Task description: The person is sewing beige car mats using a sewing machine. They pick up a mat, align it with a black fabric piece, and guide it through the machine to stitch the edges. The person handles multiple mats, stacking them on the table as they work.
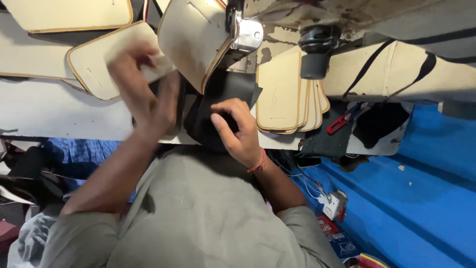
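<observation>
My left hand (148,97) is blurred with motion and grips the edge of a beige padded panel with tan piping (101,62) on the white table (54,111). My right hand (237,130), with a red thread on its wrist, has its fingers curled on a black fabric piece (233,89) at the table's near edge. Another beige piped panel (191,37) lies bent under the head of a sewing machine (248,33), just above both hands.
A stack of several beige panels (285,94) lies right of my right hand, below a black knob (316,52). Red-handled snips (342,120) rest on dark cloth further right. More beige panels (64,14) fill the far left. A white power adapter (335,204) hangs beside a blue sheet (421,198).
</observation>
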